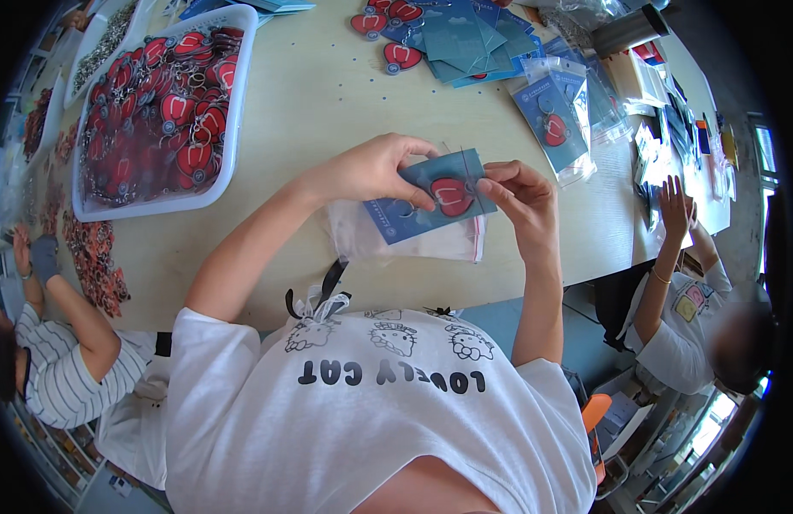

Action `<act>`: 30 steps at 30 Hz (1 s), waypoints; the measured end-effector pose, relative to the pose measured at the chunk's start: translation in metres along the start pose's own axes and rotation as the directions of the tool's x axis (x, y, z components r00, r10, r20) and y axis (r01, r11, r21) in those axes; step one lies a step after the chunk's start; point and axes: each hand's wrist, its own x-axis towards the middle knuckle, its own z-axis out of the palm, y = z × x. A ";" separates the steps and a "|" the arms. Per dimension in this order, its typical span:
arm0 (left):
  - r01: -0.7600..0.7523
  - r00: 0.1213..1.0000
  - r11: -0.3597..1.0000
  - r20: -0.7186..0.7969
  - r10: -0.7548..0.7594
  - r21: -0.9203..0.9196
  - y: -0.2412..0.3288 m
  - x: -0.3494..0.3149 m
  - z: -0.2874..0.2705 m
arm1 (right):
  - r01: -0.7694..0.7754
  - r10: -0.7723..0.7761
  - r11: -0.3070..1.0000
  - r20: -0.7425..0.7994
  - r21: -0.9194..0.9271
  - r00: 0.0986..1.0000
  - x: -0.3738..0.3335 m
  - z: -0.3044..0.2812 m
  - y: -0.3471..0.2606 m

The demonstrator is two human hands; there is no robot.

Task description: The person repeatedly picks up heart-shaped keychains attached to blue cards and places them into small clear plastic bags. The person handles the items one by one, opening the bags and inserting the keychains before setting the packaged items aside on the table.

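Between my two hands is a blue backing card (405,224), tilted over the table, with a red heart-like keychain (453,198) lying against its face. My left hand (381,171) is closed on the card's left part, the thumb across its front by the keychain's metal ring. At the card's right edge, the thumb and fingers of my right hand (523,190) pinch it beside the red charm. Under the card, a clear plastic bag (452,245) lies on the table near its front edge.
At the left stands a white bin (229,163) heaped with red keychains. Blue cards (465,43) and loose keychains (400,56) lie at the back. A bagged card with a keychain (552,120) lies to the right. Co-workers sit at both sides, one person's hand (673,206) raised at the right.
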 end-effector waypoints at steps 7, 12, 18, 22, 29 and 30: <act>0.001 1.000 0.989 -0.026 0.003 0.147 0.021 0.004 0.013 | -0.268 0.280 0.953 0.072 -0.139 0.957 -0.001 -0.025 -0.025; -0.067 0.995 0.942 0.091 0.039 0.328 0.040 0.015 0.018 | -0.263 0.298 0.950 0.237 -0.168 0.925 0.002 -0.010 -0.020; -0.043 0.999 0.919 0.014 0.041 0.393 0.038 0.020 0.013 | -0.039 0.038 0.999 -0.022 -0.002 0.999 -0.002 -0.019 -0.023; -0.072 0.993 0.768 -0.023 0.112 0.636 0.057 0.041 0.021 | -0.015 0.020 0.926 0.011 -0.376 1.000 0.000 -0.029 -0.011; 0.033 0.390 0.536 -0.504 0.771 0.844 0.048 0.132 -0.121 | -0.020 -0.151 0.962 -0.590 -0.273 0.793 0.005 -0.158 0.020; 0.090 0.436 0.498 -0.484 0.759 0.862 0.042 0.154 -0.135 | -0.204 -0.270 0.788 -0.623 -0.581 0.734 0.002 -0.161 0.034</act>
